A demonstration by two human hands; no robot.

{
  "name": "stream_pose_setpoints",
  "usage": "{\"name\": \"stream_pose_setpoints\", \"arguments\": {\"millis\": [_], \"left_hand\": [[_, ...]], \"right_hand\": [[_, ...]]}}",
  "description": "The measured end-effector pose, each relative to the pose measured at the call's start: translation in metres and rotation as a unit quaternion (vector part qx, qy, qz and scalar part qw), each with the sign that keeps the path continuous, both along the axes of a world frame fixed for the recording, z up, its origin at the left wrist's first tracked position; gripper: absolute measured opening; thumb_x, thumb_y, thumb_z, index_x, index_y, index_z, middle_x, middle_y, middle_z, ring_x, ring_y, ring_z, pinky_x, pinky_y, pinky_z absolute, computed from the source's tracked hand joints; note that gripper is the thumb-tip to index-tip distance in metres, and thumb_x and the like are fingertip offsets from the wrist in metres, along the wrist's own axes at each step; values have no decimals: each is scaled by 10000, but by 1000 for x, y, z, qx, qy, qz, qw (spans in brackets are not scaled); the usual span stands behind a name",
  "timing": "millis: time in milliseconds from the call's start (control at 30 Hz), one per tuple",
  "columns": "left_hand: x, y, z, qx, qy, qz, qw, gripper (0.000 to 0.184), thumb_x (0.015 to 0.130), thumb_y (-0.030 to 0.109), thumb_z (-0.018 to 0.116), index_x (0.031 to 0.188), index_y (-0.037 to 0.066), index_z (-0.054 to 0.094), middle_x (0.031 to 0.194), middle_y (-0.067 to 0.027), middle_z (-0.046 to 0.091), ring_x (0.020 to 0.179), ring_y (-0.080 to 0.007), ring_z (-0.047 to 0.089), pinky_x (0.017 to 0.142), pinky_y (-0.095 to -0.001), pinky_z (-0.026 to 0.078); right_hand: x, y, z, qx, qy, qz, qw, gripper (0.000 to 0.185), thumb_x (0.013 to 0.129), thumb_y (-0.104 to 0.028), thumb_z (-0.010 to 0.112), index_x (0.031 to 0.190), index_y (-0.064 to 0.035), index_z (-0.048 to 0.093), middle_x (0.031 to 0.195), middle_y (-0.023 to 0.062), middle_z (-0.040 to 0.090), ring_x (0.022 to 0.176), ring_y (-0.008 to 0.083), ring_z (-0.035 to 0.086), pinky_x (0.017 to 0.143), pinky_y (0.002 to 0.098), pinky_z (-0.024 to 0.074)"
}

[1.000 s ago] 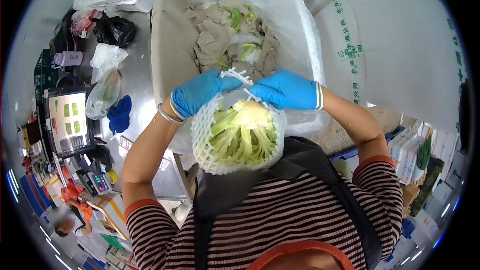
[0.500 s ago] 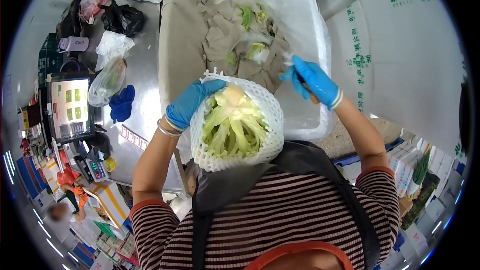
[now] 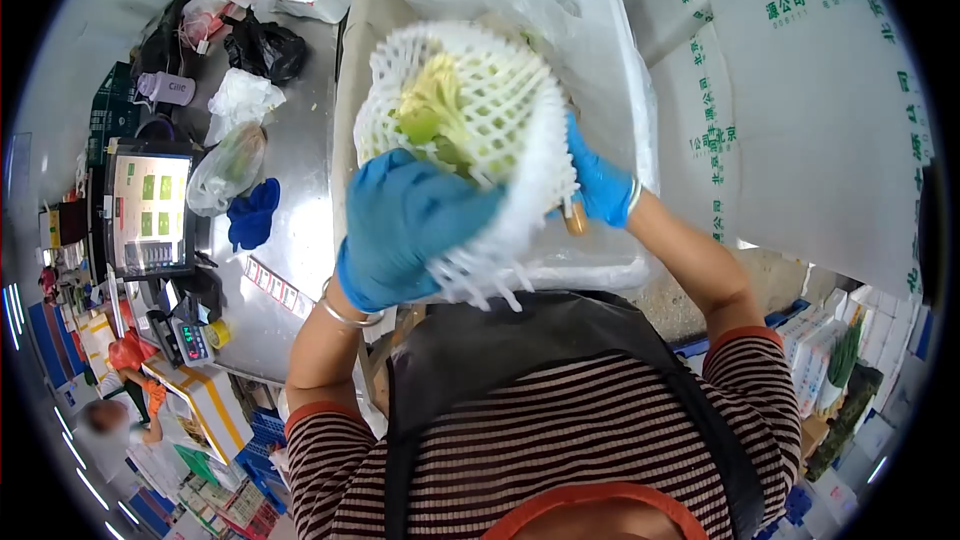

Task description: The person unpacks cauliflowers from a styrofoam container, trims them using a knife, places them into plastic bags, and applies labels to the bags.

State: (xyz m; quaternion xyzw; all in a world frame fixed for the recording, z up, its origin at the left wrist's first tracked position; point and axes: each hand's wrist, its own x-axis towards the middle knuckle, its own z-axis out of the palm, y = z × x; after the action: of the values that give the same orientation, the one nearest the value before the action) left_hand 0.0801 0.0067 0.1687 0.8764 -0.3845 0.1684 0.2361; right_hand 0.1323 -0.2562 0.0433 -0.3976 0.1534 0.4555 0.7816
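Observation:
A cauliflower (image 3: 432,105) in a white foam net (image 3: 520,130) is held up over the large white foam box, its pale green stalks facing up and left. My left hand (image 3: 405,225), in a blue glove and blurred by motion, grips the near left side of the netted head. At the right of the net is my gloved right hand (image 3: 603,178), closed round a knife with a wooden handle (image 3: 574,219). The handle end sticks out below the fingers; the net and the hand hide the blade.
The white foam box (image 3: 640,80) is lined with clear plastic. On the metal counter (image 3: 300,140) lie a blue glove (image 3: 253,213), a plastic bag (image 3: 228,168) and a black bag (image 3: 265,48). A screen (image 3: 150,208) and scale stand left. Another person's orange-gloved hand (image 3: 155,395) shows far left.
The cauliflower has moved up and away from my body, over the box, and its stalk side has turned left. My left hand has shifted beneath it; my right hand has come against the net.

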Motion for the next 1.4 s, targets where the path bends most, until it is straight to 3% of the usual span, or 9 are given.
{"name": "stream_pose_setpoints", "arguments": {"millis": [167, 300, 500, 600, 733, 900, 1067, 1267, 1400], "left_hand": [[-2, -14, -4, 88, -169, 19, 981, 448, 798, 162, 719, 1149, 438, 685, 1331, 23, 516, 1127, -236, 505, 1040, -441, 374], [11, -14, -29, -168, 169, 77, 968, 440, 780, -58, 578, 1054, 233, 761, 1453, -173, 409, 1411, -383, 299, 1145, -444, 257], [38, -1, -140, -671, 477, -112, 556, 356, 850, 88, 539, 1184, 42, 654, 1435, -176, 453, 1350, -325, 413, 1147, -436, 291], [38, -14, -97, -811, 545, -80, 198, 434, 948, 244, 522, 1322, 26, 548, 1397, -179, 509, 1296, -330, 481, 1139, -461, 323], [32, -12, -141, -834, 496, -53, 235, 544, 993, 380, 494, 1387, 5, 473, 1413, -181, 506, 1302, -335, 483, 1118, -491, 352], [5, -5, -138, -846, 435, -7, 307, 442, 970, 225, 572, 1358, 24, 506, 1362, -143, 557, 1264, -269, 525, 1087, -426, 415], [-21, -1, -94, -842, 332, -2, 425, 418, 931, 110, 613, 1323, 27, 493, 1262, -88, 600, 1140, -208, 602, 1000, -367, 500], [-100, 20, -55, -739, 304, 108, 592, 577, 838, 139, 752, 1315, 1, 458, 1230, -75, 590, 1131, -168, 565, 1025, -328, 445], [-199, 66, -51, -749, 312, 112, 574, 745, 799, 121, 784, 1418, 14, 384, 1340, -79, 547, 1219, -171, 515, 1066, -336, 406]], "right_hand": [[45, -39, 13, -33, -513, -52, 856, 602, 977, -207, 577, 1498, -55, 318, 1489, 101, 431, 1327, 206, 455, 1102, 351, 384], [60, -38, 46, -48, -513, -113, 850, 747, 906, -191, 670, 1523, -64, 270, 1542, 92, 358, 1393, 194, 368, 1159, 352, 294], [42, -30, 40, -131, -553, -161, 807, 849, 729, -6, 711, 1497, -88, 359, 1518, 87, 405, 1384, 214, 386, 1158, 339, 296], [29, -35, 46, -271, -742, -34, 613, 807, 690, 36, 674, 1446, -157, 469, 1513, 88, 420, 1301, 223, 496, 1053, 328, 429], [14, -17, 45, -342, -741, 74, 573, 792, 694, 35, 650, 1414, -268, 520, 1514, 112, 419, 1111, 264, 645, 728, 332, 548], [13, -1, 32, -250, -674, -10, 695, 853, 726, 71, 638, 1509, -80, 333, 1538, 129, 380, 1420, 293, 358, 1118, 325, 347], [24, -14, 33, -17, -254, -1, 967, 483, 876, -98, 570, 1333, 19, 467, 942, 130, 644, 514, 167, 521, 515, 337, 513], [-34, 3, 25, -148, -299, -13, 943, 430, 967, -353, 543, 1233, -16, 513, 771, 75, 590, 498, 170, 473, 526, 321, 509], [-92, 65, 14, -166, -170, -44, 970, 538, 960, -309, 481, 1411, -22, 418, 1260, 165, 590, 976, 263, 638, 713, 348, 551]]}}
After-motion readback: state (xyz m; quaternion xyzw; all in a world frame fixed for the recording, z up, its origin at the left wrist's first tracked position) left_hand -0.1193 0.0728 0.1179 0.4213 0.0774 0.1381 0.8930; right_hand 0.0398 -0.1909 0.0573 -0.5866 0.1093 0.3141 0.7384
